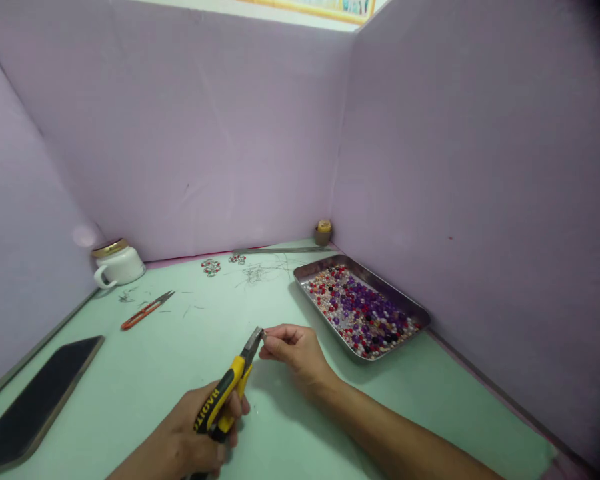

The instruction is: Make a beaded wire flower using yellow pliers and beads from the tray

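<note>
My left hand [200, 427] is wrapped round the yellow and black handles of a pair of pliers [236, 377]. The metal jaws point up and away, toward the fingertips of my right hand [295, 350]. Thumb and forefinger of that hand are pinched together right beside the jaws. A tiny thing, perhaps a bit of wire, sits between jaw tips and fingertips, too small to make out. To the right of my right hand lies a metal tray [325, 319] full of red, purple, white and gold beads [365, 307].
Orange-handled thread snips [147, 311] lie at left, near a dark phone-like slab [40, 407]. Behind stands a white mug [123, 265] with a gold lid. Beaded pieces [211, 267], loose thin wires [257, 272] and a small yellow-topped pot [323, 233] are at the back. Lilac walls enclose the table.
</note>
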A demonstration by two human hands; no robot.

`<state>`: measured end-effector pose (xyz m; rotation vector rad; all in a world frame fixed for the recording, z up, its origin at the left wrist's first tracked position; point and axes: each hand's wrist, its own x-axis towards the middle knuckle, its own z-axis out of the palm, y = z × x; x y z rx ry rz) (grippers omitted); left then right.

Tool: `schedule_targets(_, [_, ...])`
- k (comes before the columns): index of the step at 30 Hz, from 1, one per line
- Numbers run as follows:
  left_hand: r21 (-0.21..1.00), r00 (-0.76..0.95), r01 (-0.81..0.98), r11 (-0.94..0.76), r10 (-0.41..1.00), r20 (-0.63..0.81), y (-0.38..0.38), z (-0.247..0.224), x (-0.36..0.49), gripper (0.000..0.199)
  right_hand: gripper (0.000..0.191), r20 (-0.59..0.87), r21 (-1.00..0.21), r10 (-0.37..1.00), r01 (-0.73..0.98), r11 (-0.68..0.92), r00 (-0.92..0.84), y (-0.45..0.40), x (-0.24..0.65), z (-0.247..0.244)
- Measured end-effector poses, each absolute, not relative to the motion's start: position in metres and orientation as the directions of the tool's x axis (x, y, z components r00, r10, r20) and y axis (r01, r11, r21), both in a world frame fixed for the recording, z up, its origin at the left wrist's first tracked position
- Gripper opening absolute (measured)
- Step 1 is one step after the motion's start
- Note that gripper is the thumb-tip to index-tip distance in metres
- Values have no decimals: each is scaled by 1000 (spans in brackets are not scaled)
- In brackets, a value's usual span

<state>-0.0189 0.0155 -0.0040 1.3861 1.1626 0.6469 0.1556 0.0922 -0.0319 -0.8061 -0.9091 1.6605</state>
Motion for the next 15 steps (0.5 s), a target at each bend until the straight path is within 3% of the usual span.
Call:
schedule_targets(2, [957, 394, 53, 287, 874, -284, 16, -2, -19, 31, 27, -70, -850, 963, -489, -194, -260, 93, 155, -33])
schedule_targets(4, [941, 366, -19, 339, 878, -309, 17, -1, -20, 34, 28, -73, -819, 956, -529, -220, -284, 93, 155, -33])
schedule_targets(9, [917, 202, 131, 378, 895, -398, 25, -21, -20, 23, 27, -81, -791, 958, -567, -230, -275, 95, 156, -32])
schedule_targets(15, [900, 146, 170, 401, 893, -425, 26, -27, -20, 24, 19, -12, -924, 980, -373, -87, -197, 97, 158, -25])
